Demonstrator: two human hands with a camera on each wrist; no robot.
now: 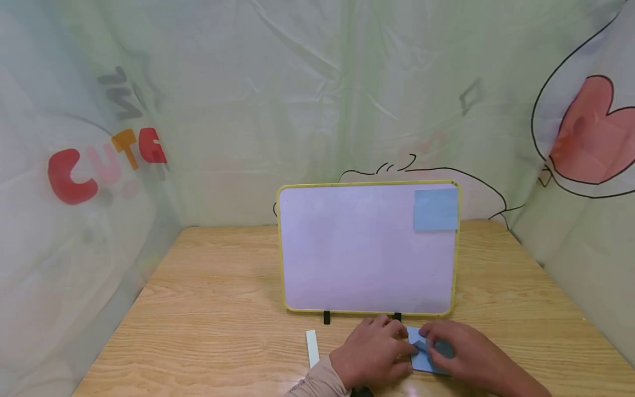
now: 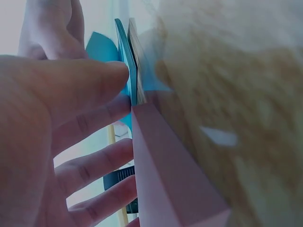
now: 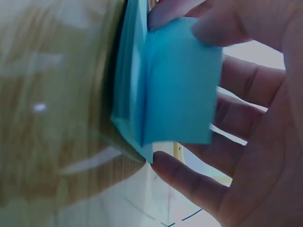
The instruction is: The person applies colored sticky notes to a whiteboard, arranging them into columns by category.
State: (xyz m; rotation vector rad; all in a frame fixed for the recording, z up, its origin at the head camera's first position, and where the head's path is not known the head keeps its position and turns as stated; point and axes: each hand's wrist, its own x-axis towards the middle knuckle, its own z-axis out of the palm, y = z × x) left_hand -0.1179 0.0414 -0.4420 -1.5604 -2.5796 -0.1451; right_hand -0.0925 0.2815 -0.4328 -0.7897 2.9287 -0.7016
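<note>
A pad of blue sticky notes (image 1: 425,361) lies on the wooden table (image 1: 223,309) near its front edge, in front of the whiteboard. My left hand (image 1: 401,344) lies on the pad's left side. In the left wrist view its fingers (image 2: 102,120) are fairly straight and press against the pad's edge (image 2: 124,61). My right hand (image 1: 429,343) is on the pad's right side. In the right wrist view it pinches the top blue sheet (image 3: 180,80) at its upper edge and holds it bent away from the pad (image 3: 129,71).
A yellow-framed whiteboard (image 1: 367,248) stands upright on black feet just behind my hands, with one blue sticky note (image 1: 436,209) in its top right corner. A narrow white strip (image 1: 312,347) lies left of my left hand. Printed plastic sheeting surrounds the table.
</note>
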